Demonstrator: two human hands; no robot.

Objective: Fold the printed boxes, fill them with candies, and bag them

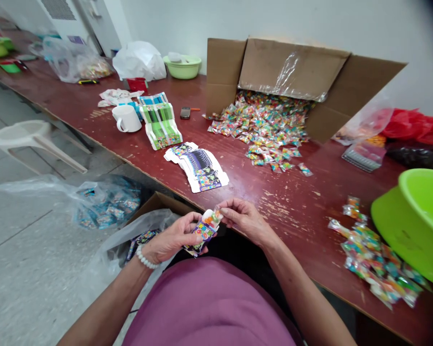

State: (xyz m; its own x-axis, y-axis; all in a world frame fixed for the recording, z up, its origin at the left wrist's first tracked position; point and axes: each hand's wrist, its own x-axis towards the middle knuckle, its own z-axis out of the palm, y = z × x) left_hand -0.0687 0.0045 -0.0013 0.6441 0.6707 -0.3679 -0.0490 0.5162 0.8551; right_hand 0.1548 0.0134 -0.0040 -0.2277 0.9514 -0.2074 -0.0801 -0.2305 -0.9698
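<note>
In my left hand (178,238) is a small purple candy box (203,234), gripped around its sides with its top flaps up. My right hand (246,218) pinches a clear candy packet (215,217) at the box's mouth; the lower part of the packet sits at or in the opening. Orange and green sweets show through the wrapper. Just beyond my hands, a stack of flat purple box blanks (202,168) lies on the red table (274,202). Behind it lie green box blanks (162,122).
A cardboard carton (292,67) on its side spills candy packets (263,125) across the table. More packets (378,259) lie beside a lime-green basin (407,216). A white mug (126,118) stands near the edge. Below left, a plastic bag (111,254) holds purple boxes; a white stool (32,137) stands beyond.
</note>
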